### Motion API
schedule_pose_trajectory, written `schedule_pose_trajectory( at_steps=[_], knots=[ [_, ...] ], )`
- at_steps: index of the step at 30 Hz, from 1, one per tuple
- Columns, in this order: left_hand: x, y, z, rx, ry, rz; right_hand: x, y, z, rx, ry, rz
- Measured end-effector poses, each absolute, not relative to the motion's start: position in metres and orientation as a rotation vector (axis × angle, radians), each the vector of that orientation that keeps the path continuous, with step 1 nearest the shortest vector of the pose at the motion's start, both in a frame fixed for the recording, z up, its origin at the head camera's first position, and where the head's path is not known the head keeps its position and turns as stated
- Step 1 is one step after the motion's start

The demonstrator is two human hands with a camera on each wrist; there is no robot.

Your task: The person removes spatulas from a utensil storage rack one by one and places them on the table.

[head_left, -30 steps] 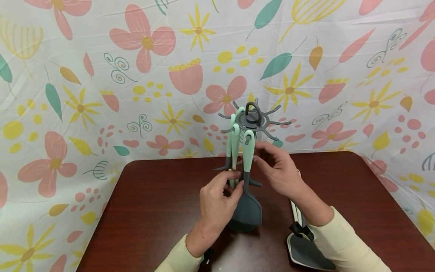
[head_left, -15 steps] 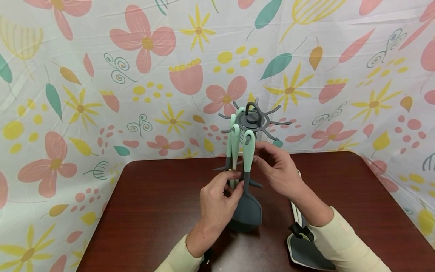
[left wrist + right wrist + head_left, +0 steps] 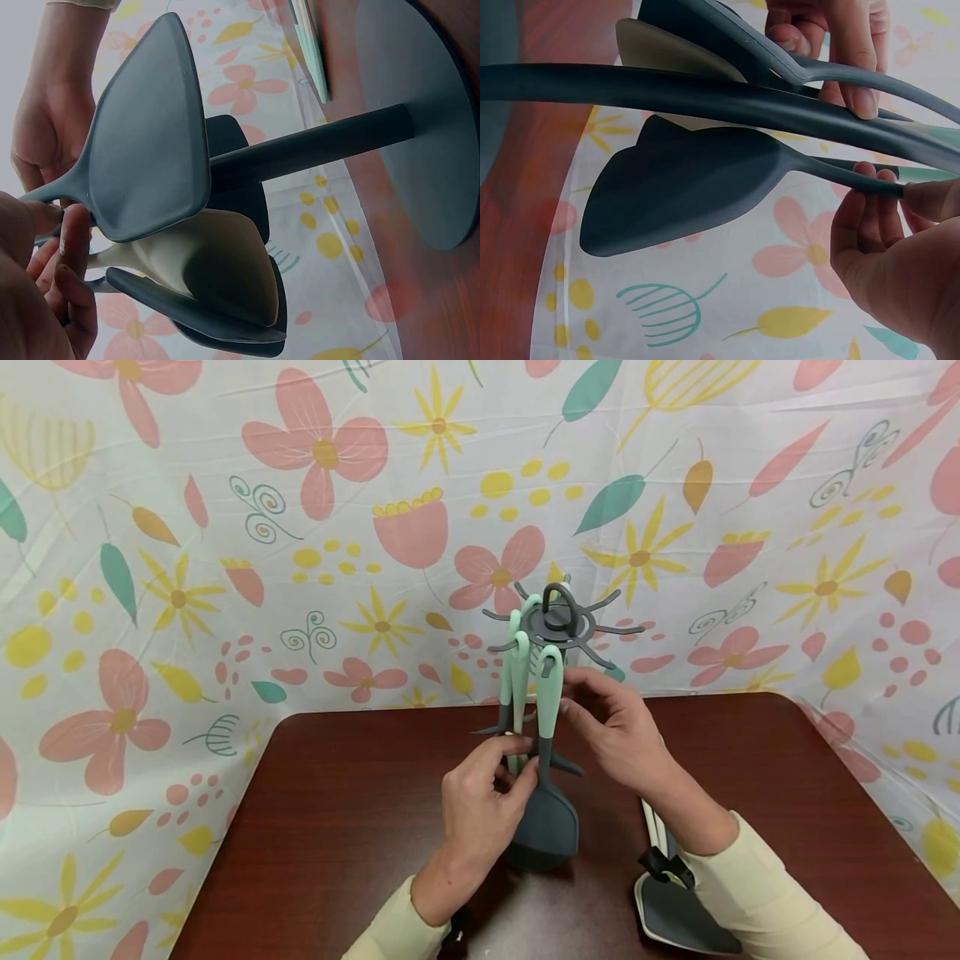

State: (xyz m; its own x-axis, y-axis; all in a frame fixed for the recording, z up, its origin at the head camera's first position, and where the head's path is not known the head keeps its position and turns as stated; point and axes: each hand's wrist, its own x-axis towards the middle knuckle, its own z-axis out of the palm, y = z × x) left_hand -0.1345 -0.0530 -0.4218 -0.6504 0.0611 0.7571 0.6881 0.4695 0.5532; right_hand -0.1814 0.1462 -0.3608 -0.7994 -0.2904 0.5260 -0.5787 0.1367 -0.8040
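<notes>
A dark utensil stand (image 3: 558,625) with radiating hooks stands upright, several mint-handled utensils hanging from its left and near sides. My left hand (image 3: 483,802) curls its thumb and fingers round the stand's pole (image 3: 322,146), behind the nearest turner (image 3: 551,822). A fingertip lies against the pole in the right wrist view. On the other side, my right hand (image 3: 618,731) pinches the thin neck of a dark spatula (image 3: 697,187), whose broad head hangs beside the pole. In the left wrist view, a beige-headed utensil (image 3: 202,270) hangs among dark heads.
To the right, pale-handled utensils (image 3: 654,827) and a dark, pale-rimmed flat head (image 3: 686,918) lie on the brown table (image 3: 337,827). The stand's round base (image 3: 427,135) rests on the tabletop. A floral cloth (image 3: 300,568) hangs behind the table's far edge.
My right hand has shifted very slightly, and the dark utensil edge below it has moved a little to the right. My left hand and the stand stay in place.
</notes>
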Motion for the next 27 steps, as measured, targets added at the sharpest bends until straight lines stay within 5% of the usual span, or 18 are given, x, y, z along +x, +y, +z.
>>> schedule_pose_trajectory(
  at_steps=[27],
  knots=[
    [-0.1336,-0.0527,-0.4205,-0.62,-2.031,-1.205,-0.1837,0.1496,-0.356,0.765,-2.176,1.758]
  ],
)
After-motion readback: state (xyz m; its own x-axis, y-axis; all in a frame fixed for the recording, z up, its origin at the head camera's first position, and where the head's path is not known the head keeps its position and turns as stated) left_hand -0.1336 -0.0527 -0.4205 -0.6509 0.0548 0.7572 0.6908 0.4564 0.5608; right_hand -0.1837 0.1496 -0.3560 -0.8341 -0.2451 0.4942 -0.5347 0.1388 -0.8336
